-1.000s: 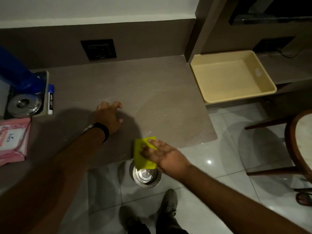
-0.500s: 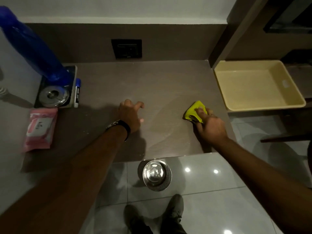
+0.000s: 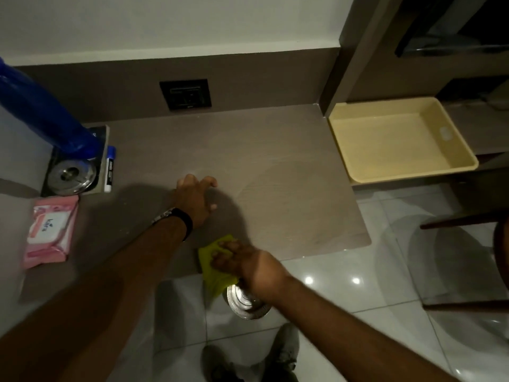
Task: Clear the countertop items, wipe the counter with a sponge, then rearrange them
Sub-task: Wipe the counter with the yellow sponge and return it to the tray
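My right hand (image 3: 242,264) presses a yellow-green sponge (image 3: 214,267) at the near edge of the brown countertop (image 3: 275,166); part of the sponge hangs past the edge. My left hand (image 3: 195,198), with a dark watch on the wrist, rests on the counter with fingers spread, holding nothing. At the far left sit a pink wipes pack (image 3: 51,230), a blue-capped white marker (image 3: 109,168), a round steel lid (image 3: 70,176) on a dark tray and a blue bottle (image 3: 41,111).
A cream plastic tub (image 3: 399,139) stands on a lower shelf to the right of the counter. A steel bin (image 3: 246,301) sits on the tiled floor below the counter edge, near my shoes. A dark wall socket (image 3: 186,93) is in the backsplash. Chair legs (image 3: 462,219) are at right.
My right hand has swept the sponge from the right side of the counter back to the near edge in front of me. My left hand has stayed planted.
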Tool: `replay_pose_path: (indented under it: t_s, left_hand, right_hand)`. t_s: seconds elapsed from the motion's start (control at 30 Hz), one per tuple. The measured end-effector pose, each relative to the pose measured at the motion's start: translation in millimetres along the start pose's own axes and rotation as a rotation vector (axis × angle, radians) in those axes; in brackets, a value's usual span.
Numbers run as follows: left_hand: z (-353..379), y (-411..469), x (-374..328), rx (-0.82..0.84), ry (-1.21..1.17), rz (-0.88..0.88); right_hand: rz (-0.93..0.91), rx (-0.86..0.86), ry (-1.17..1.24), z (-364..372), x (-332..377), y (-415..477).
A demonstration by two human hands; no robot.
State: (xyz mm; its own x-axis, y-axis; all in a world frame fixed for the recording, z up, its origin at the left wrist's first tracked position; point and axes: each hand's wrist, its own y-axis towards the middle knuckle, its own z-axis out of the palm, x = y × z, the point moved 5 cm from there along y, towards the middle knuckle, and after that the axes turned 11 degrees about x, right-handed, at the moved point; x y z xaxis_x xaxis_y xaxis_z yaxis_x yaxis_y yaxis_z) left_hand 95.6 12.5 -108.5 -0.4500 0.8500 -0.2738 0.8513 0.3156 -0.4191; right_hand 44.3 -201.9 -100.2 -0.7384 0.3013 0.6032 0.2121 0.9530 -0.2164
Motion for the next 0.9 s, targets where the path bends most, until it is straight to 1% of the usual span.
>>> replay_pose_path:
  t_s: [0.03, 0.1, 0.13, 0.2, 0.3, 0.37, 0.4, 0.43, 0.5, 0.57, 0.67, 0.73, 0.77, 0.87, 0.9]
  left_hand:
    - [0, 2, 1, -0.003, 0.004, 0.007]
    - [2, 5, 2, -0.01, 0.008, 0.021]
    - [2, 5, 2, -0.016, 0.009, 0.026]
    - [3, 5, 2, -0.026, 0.017, 0.029]
    - [3, 3, 2, -0.043, 0.026, 0.033]
    - [3, 2, 2, -0.049, 0.027, 0.045]
    - [3, 2, 3, -0.043, 0.018, 0.054]
    - [3, 3, 4, -0.032, 0.005, 0.062]
    - [1, 2, 3, -0.01, 0.012, 0.082]
    - [-4, 2, -4, 0.024, 0.087, 0.144]
    - [-23, -6, -9, 0.073, 0.155, 0.239]
    - [-44, -20, 5, 0.018, 0.101, 0.263]
    - [-55, -29, 19, -0.032, 0.06, 0.245]
    - [-78, -69, 82, -0.228, -0.033, 0.071]
    - [-79, -87, 103, -0.264, -0.049, 0.023]
  right_hand:
    - [0.052, -0.018, 0.01, -12, -16, -8]
    - [0.213, -0.036, 0.01, -37, -54, -30]
    - [0.296, -0.074, 0.014, -49, -74, -46]
    - [0.456, -0.225, -0.005, -62, -106, -82]
    - [0.638, -0.446, -0.06, -46, -110, -122]
    - [0.778, -0.556, -0.025, -24, -97, -128]
    - [0.818, -0.595, -0.003, -16, -88, -125]
    - [0.821, -0.625, -0.007, -11, -78, -117]
    - [0.733, -0.636, -0.069, 1, -52, -93]
    - [0.587, -0.529, -0.083, 12, -24, -63]
    - [0.391, -0.299, -0.164, 25, 2, -16]
    - [0.338, -0.186, -0.307, 20, 5, 19]
    - [0.337, -0.154, -0.361, 14, 2, 35]
    - [0.38, -0.115, -0.385, -11, -16, 71]
    - [0.405, -0.117, -0.367, -21, -24, 82]
